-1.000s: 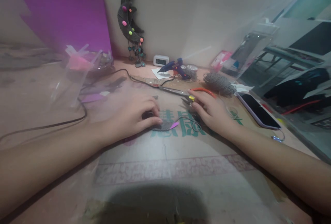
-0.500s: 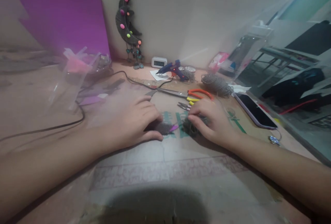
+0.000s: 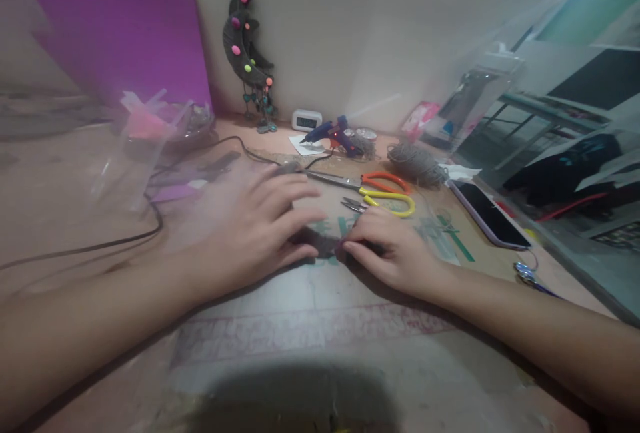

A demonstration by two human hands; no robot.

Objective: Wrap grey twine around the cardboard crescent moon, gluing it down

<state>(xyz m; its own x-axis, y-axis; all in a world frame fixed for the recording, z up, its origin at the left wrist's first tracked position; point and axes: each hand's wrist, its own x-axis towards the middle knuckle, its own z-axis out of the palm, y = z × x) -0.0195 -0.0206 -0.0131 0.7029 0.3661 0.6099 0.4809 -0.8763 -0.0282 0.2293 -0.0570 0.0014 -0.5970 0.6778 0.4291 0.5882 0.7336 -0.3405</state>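
Observation:
My right hand (image 3: 390, 246) is closed in a pinch, thumb and forefinger together at the purple end of a small dark grey piece (image 3: 327, 244). The piece looks fuzzy and blurred, and its exact kind cannot be made out. My left hand (image 3: 273, 223) is beside it on the left, fingers spread and thumb apart, near the grey end. Just beyond the right hand lie scissors (image 3: 385, 181) with one orange and one yellow handle, and a small pair of metal tips (image 3: 354, 205), partly hidden by the yellow handle.
A blue glue gun (image 3: 333, 134) stands on white paper before a small digital clock (image 3: 307, 120). Grey yarn (image 3: 415, 163) and a phone (image 3: 490, 214) lie right. A dark cord (image 3: 120, 245) crosses the left side, near a clear plastic bag (image 3: 145, 129). A moon ornament (image 3: 240, 49) hangs behind.
My right hand has moved left, up to the purple end of the grey piece. My left hand's fingers have lifted and spread. More of the scissors' yellow handle now shows.

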